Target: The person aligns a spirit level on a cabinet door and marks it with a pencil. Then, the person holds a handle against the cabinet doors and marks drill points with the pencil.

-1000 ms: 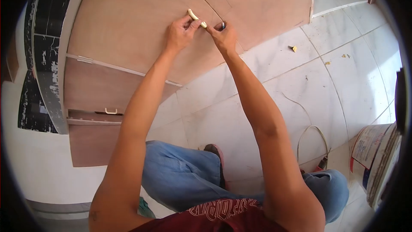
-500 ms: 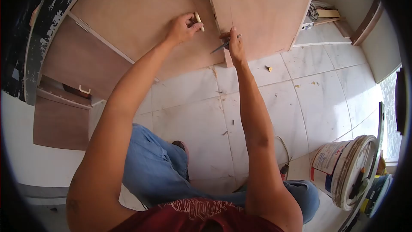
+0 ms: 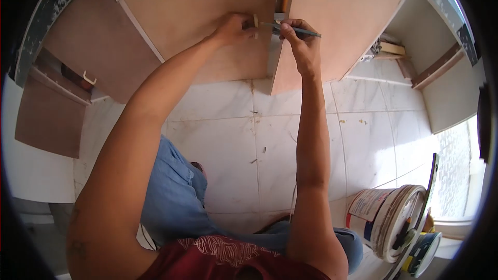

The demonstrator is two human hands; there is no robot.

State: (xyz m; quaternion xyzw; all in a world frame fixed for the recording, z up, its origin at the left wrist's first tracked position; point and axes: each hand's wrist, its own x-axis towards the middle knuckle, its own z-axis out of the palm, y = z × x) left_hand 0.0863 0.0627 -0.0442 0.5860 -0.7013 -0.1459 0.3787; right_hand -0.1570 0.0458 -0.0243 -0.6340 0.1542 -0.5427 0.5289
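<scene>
Pull handle at our left fingertips, slim tool crosswise to it
Our left hand pinches the pale pull handle by the cabinet door, its long axis pointing away from us. From the right, our right hand, fingers closed around the slim dark tool, aims its thin end at the handle; contact we cannot tell.

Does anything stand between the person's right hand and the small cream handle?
Only the slim dark tool in the right hand, pointing toward the cream handle in the left hand; nothing else visible between.
</scene>
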